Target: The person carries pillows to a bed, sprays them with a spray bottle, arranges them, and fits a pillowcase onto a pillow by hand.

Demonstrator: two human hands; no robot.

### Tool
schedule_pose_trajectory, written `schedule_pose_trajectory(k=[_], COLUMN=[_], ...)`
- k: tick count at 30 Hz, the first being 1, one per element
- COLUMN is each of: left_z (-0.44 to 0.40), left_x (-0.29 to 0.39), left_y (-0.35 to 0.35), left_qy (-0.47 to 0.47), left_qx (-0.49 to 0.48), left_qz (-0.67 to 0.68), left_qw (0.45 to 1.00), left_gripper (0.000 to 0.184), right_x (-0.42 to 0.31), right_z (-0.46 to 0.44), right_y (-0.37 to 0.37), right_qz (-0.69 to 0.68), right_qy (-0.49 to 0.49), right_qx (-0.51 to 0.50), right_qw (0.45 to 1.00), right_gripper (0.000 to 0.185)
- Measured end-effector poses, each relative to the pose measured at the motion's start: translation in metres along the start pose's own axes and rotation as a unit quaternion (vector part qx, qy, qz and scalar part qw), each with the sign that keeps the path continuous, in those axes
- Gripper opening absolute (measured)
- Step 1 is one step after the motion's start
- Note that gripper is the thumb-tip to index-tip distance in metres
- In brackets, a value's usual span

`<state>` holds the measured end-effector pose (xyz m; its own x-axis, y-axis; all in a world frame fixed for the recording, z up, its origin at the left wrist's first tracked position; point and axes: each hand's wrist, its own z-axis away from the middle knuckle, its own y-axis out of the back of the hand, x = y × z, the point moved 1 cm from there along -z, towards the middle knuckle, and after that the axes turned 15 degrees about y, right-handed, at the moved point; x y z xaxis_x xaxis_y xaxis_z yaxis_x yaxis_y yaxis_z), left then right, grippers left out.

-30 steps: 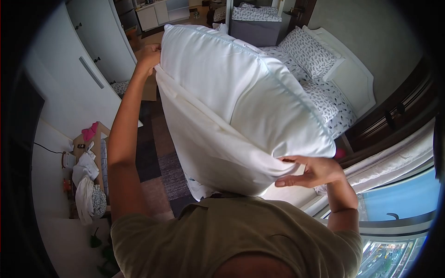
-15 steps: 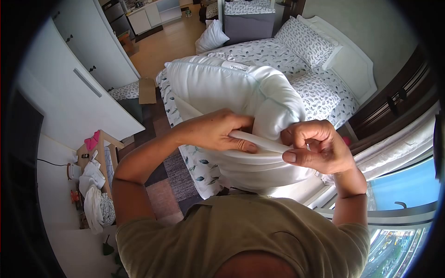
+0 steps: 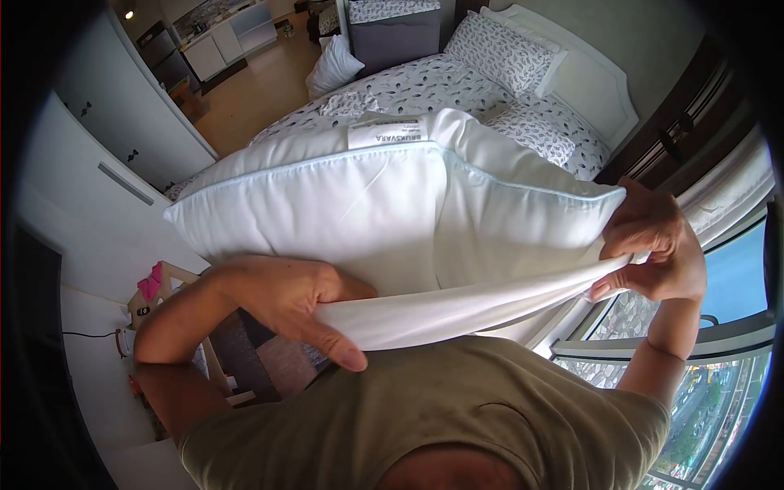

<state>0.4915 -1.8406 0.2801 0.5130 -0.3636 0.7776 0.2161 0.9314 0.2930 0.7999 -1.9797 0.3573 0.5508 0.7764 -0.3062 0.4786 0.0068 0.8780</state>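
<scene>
A plump white pillow (image 3: 327, 196) with pale blue piping and a printed label (image 3: 388, 133) spreads out in front of my chest. The open edge of a white pillowcase (image 3: 457, 314) stretches as a band across its near side. My left hand (image 3: 298, 302) grips that edge at the left, thumb outside and fingers tucked behind the cloth. At the pillow's right corner, my right hand (image 3: 657, 245) is closed on the other end of the pillowcase edge, fingers bent. The lower part of the pillowcase is hidden.
Beyond the pillow is a bed (image 3: 400, 86) with leaf-patterned bedding and patterned pillows (image 3: 498, 53). White wardrobe doors (image 3: 106, 163) stand at the left. A window (image 3: 719, 392) is close on my right. A small wooden shelf (image 3: 175, 282) stands at the lower left.
My hands have moved apart, pulling the pillowcase edge wide and taut. The pillow has come closer and spread from a folded, bunched shape to its full width.
</scene>
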Motion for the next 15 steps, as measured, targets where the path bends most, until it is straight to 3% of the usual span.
schedule_pose_trajectory(k=[1,3,4,5,6,8,11,12,13,15], left_z=[0.013,0.037,0.050,0.060,0.064,0.053,0.043,0.042,0.041,0.030], left_x=[-0.002,-0.010,-0.008,-0.006,-0.013,-0.017,-0.013,-0.008,-0.001,0.020], left_y=[0.002,0.021,0.030,0.037,0.047,0.055,0.061,0.056,0.051,0.033], left_qy=[0.118,0.100,0.090,0.131,0.107,0.056,0.060,0.026,-0.007,-0.019], left_qx=[-0.028,0.067,0.139,0.201,0.221,0.309,0.369,0.347,0.323,0.240], left_qz=[0.044,-0.153,-0.124,-0.064,-0.052,-0.047,-0.016,0.001,0.016,-0.133], left_qw=[0.992,0.981,0.978,0.969,0.968,0.948,0.927,0.937,0.946,0.962], left_gripper=[0.047,0.051,0.052,0.050,0.049,0.043,0.039,0.038,0.036,0.023], right_x=[0.004,0.010,0.017,0.025,0.034,0.062,0.100,0.099,0.098,0.115], right_z=[0.008,0.022,0.018,0.013,0.011,0.009,0.021,0.021,0.025,0.039], right_y=[0.006,0.013,0.017,0.014,0.008,0.006,0.023,0.030,0.041,0.054], right_qz=[0.008,-0.001,0.057,0.066,0.073,-0.039,-0.023,-0.087,-0.110,-0.230], right_qy=[-0.024,-0.092,0.004,0.015,0.025,-0.029,-0.117,-0.144,-0.095,0.017], right_qx=[0.029,0.093,0.122,0.167,0.212,0.232,0.168,0.128,0.030,-0.135], right_qw=[0.999,0.991,0.991,0.984,0.974,0.971,0.979,0.977,0.989,0.964], right_gripper=[0.025,0.032,0.031,0.031,0.032,0.034,0.038,0.037,0.034,0.037])
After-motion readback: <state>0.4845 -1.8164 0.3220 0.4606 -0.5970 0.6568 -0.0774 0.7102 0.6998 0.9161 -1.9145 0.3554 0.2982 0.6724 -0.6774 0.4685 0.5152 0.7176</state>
